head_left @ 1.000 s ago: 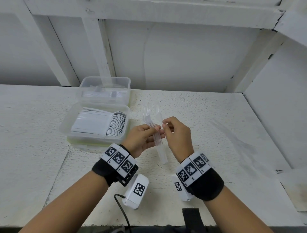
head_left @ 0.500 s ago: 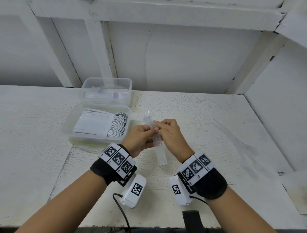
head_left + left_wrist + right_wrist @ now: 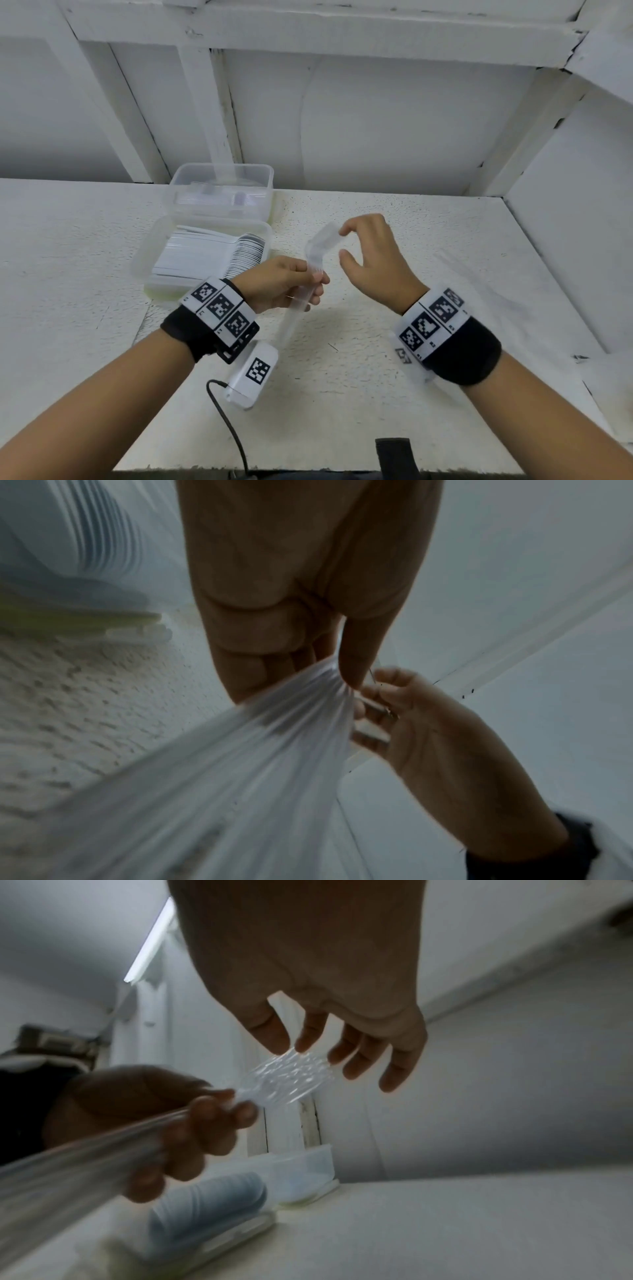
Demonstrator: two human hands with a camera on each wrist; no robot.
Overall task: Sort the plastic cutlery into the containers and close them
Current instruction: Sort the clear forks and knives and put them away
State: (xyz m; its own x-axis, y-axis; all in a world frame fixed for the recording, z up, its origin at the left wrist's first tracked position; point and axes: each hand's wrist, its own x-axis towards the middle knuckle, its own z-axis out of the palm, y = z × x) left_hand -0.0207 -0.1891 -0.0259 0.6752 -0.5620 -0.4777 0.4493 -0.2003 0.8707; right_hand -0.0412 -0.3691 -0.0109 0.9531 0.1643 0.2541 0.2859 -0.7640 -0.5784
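Observation:
A bundle of clear plastic forks [image 3: 310, 270] is gripped around its middle by my left hand [image 3: 317, 284], handles pointing down toward me and heads tilted up to the right. My right hand [image 3: 342, 243] hovers beside the fork heads with fingers spread and relaxed, its index tip at the edge of the heads. The right wrist view shows the fork heads [image 3: 287, 1077] just under the spread fingers [image 3: 363, 1056]. In the left wrist view the fork handles [image 3: 240, 750] fan out from my left hand [image 3: 325, 666]. Left of the hands stands an open container of white spoons [image 3: 147, 260].
A second clear container [image 3: 263, 178] with clear cutlery stands behind the first, against the back wall. A white side wall [image 3: 565, 222] closes the table on the right. A black cable [image 3: 229, 428] runs off the table's front edge.
My right hand has let go of the fork bundle, opened and lifted up to the right. The left hand keeps the bundle, whose heads now lean right.

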